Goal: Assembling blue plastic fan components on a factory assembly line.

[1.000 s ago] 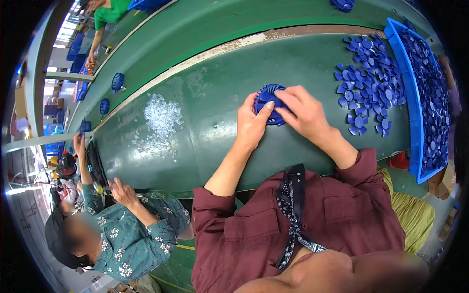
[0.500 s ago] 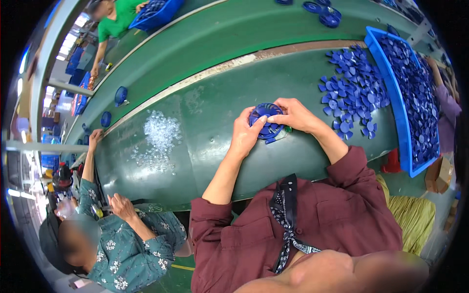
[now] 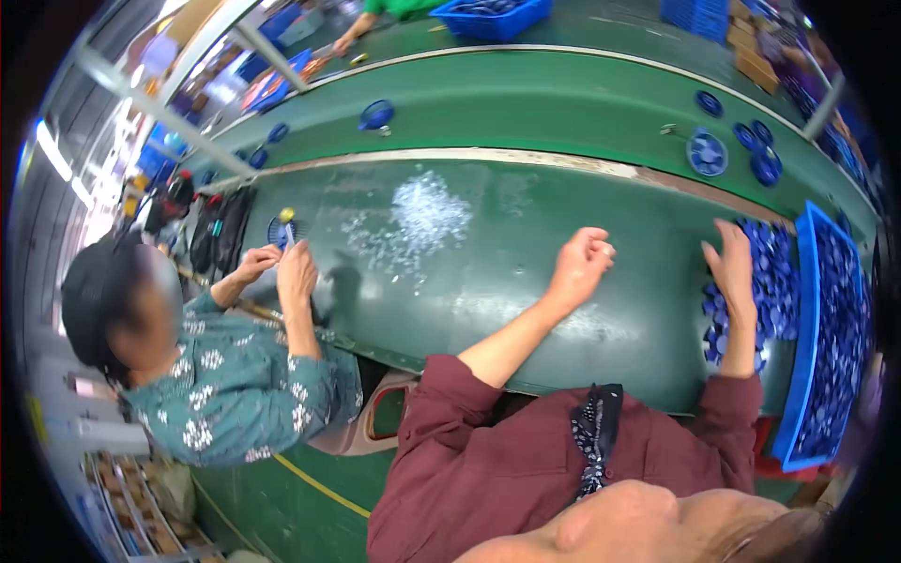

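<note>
My left hand (image 3: pixel 577 269) is raised over the bare green middle of the bench, its fingers curled in. A small pale spot shows at its fingertips, too small to name. My right hand (image 3: pixel 733 267) reaches to the left edge of a pile of blue fan blades (image 3: pixel 775 286), thumb and fingers apart, with nothing visible in it. Farther off, on the green conveyor belt (image 3: pixel 563 111), lies a round blue fan housing (image 3: pixel 706 153). A heap of small clear plastic pieces (image 3: pixel 430 211) is spread on the bench left of my left hand.
At the right end stands a long blue crate (image 3: pixel 805 357) full of fan blades. More round blue fan parts (image 3: pixel 378 114) lie along the belt. To my left a co-worker (image 3: pixel 244 375) in a flowered shirt handles a blue round fan guard (image 3: pixel 279 232). Metal posts (image 3: pixel 267 56) rise beyond.
The blue fan housing has left both my hands. They have parted: the left is now raised and curled, the right has gone to the blade pile. The view has turned.
</note>
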`<state>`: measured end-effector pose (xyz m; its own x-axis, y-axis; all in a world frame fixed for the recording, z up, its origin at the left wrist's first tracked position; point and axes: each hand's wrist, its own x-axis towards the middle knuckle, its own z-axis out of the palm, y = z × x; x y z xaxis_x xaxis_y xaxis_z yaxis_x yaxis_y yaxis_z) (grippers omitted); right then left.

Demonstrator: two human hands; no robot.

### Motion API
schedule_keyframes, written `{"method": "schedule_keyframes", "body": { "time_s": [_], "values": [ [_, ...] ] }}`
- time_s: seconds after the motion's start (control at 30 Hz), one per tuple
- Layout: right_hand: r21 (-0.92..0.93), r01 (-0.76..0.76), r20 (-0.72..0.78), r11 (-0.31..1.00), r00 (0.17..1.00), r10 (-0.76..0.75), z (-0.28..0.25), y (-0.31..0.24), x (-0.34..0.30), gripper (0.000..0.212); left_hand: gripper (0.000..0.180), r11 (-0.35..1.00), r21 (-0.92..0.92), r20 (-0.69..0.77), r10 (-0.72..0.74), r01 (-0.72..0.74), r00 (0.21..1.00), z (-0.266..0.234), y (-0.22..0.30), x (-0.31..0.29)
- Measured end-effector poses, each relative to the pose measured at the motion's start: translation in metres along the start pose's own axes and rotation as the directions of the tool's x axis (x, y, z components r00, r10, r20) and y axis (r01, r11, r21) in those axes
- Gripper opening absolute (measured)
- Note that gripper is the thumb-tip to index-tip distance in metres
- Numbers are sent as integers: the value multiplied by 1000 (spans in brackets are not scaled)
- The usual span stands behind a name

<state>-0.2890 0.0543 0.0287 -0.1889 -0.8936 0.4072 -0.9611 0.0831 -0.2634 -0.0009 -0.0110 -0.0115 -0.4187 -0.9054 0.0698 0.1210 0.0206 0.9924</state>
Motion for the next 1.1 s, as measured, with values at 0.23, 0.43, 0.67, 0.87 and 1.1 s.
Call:
{"method": "schedule_keyframes", "body": {
  "time_s": [0.23,0.43,0.67,0.87,1.1],
  "values": [
    [-239,-170,249,956,941,230,-21,7,-31,44,26,998,-52,30,-23,25,999,-2,-7,3],
    [-204,-121,129,971,980,149,-4,12,-27,32,23,999,27,19,21,-21,1000,1,-16,4],
    [-16,38,100,999,994,-36,14,-22,-24,30,21,983,167,8,70,-71,997,5,-14,-5],
    [55,237,-92,970,968,-232,36,-85,-20,31,28,992,-79,106,-88,96,991,-1,-8,-4],
    [533,168,-8,829,981,-193,45,-153,-30,43,15,942,-287,66,-164,176,984,4,1,5]
  ]
}}
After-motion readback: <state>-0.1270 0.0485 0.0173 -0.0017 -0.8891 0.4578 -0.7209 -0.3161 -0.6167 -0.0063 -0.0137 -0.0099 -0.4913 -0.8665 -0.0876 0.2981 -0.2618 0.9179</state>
